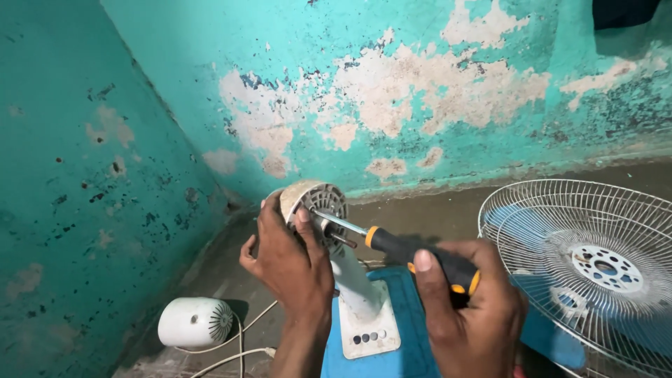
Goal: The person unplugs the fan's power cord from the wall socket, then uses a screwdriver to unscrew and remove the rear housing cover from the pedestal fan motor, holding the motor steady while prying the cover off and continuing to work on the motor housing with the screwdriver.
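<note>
While your left hand clasps the fan motor housing, your right hand grips the screwdriver, tip at the motor face; beyond it lies the wire grille.

On the floor, the fan motor tops its stand near the wall corner; a rear cover lies left, wire grilles right.

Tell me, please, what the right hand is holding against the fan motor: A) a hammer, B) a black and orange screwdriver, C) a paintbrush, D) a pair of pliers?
B: the right hand grips a black and orange screwdriver, its metal tip set into the fan motor, which the left hand steadies.
</note>
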